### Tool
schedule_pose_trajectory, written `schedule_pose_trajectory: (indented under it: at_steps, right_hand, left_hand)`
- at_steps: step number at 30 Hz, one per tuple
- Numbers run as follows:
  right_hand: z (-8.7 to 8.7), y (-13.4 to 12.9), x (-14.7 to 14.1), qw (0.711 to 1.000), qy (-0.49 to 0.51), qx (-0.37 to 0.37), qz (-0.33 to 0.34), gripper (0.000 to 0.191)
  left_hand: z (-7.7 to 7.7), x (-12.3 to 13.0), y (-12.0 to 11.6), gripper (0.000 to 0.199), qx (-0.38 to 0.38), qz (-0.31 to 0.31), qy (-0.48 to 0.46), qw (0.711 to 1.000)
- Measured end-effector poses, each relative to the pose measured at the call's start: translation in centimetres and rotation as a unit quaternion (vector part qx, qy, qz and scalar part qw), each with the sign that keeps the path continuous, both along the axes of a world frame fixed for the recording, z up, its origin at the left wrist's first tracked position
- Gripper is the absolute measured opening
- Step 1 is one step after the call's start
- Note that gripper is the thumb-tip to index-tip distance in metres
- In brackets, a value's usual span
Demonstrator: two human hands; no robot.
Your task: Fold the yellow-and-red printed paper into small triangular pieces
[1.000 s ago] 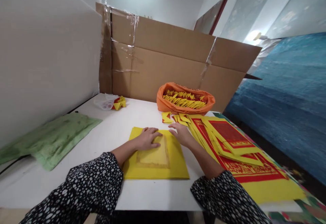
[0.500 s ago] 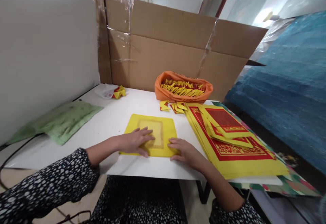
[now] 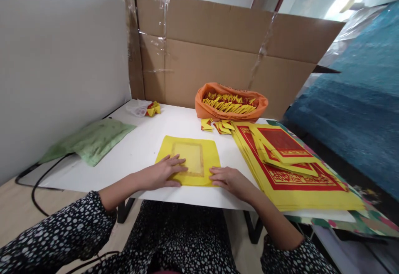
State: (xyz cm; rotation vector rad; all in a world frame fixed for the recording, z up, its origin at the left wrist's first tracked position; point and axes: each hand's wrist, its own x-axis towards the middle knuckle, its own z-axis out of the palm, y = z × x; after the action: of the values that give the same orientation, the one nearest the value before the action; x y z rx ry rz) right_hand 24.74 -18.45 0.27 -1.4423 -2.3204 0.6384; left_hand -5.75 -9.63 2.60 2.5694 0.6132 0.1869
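A yellow sheet [image 3: 208, 151] lies flat on the white table, its pale printed rectangle facing up. My left hand [image 3: 165, 172] rests on the sheet's lower left part, fingers spread and pointing right. At the lower right edge, the fingertips of my right hand [image 3: 230, 179] touch the sheet, with the fingers stretched out. To the right lies a stack of large yellow sheets with red print [image 3: 299, 201], and smaller yellow and red sheets [image 3: 286, 141] lie on top of it.
Behind the sheet stands an orange bag [image 3: 202, 107] full of folded yellow-red pieces; a few folded pieces [image 3: 206, 124] lie before it. A green cloth [image 3: 90, 141] and a plastic bag [image 3: 137, 108] are at left. Cardboard [image 3: 212, 62] stands behind.
The view has shifted, so the table's things appear a little further right and higher. My left hand now sits nearer the sheet's lower left edge. Both hands stay open.
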Motion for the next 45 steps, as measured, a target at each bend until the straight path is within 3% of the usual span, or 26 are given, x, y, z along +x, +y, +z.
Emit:
schedule_pose_trajectory:
  at_steps: [3, 6, 8, 11, 15, 18, 21, 23, 28, 35, 45]
  right_hand:
    - [0.4, -0.1, -0.1, 0.999, 0.020, -0.012, -0.036, 0.019]
    - [0.9, 0.0, -0.3, 0.994, 0.056, -0.022, -0.087, 0.017]
    - [1.5, 0.1, -0.4, 0.990, 0.092, -0.024, -0.105, 0.018]
    - [2.2, 0.8, -0.5, 0.981, 0.153, -0.026, -0.120, 0.023]
    - [2.3, 3.1, -0.9, 0.971, 0.181, -0.008, -0.158, 0.027]
    - [1.2, 5.4, -1.4, 0.972, 0.091, 0.039, -0.214, 0.024]
    - [-0.4, 6.8, -1.9, 0.965, 0.026, 0.078, -0.250, 0.020]
    - [-1.2, 7.2, -2.0, 0.962, 0.019, 0.091, -0.259, 0.019]
    - [-2.2, 7.0, -1.8, 0.954, 0.025, 0.130, -0.268, 0.019]
    - [-2.8, 7.2, -1.6, 0.947, 0.035, 0.139, -0.288, 0.016]
    - [-3.1, 7.4, -1.5, 0.943, 0.032, 0.153, -0.292, 0.016]
  left_hand:
    - [0.3, 0.0, 0.0, 0.050, -0.019, 0.000, -0.027, 0.999]
    - [1.0, -0.1, -0.2, 0.030, -0.045, 0.009, -0.048, 0.998]
    - [1.8, -0.1, -0.3, 0.022, -0.046, 0.040, -0.030, 0.998]
    - [3.3, -0.2, -0.2, 0.026, -0.017, 0.109, 0.001, 0.994]
    - [4.5, 0.5, 0.6, 0.023, 0.026, 0.173, 0.032, 0.984]
    - [3.8, 1.7, 1.0, 0.023, 0.126, 0.163, 0.002, 0.979]
    - [1.7, 2.8, 1.0, 0.033, 0.159, 0.039, -0.028, 0.986]
    - [0.1, 3.2, 0.9, 0.040, 0.158, -0.002, -0.011, 0.987]
    - [-2.6, 3.3, 1.7, 0.052, 0.193, 0.018, 0.041, 0.980]
    - [-2.9, 3.7, 2.6, 0.057, 0.219, 0.041, 0.055, 0.973]
    - [-2.9, 4.1, 2.9, 0.060, 0.199, 0.045, 0.098, 0.974]
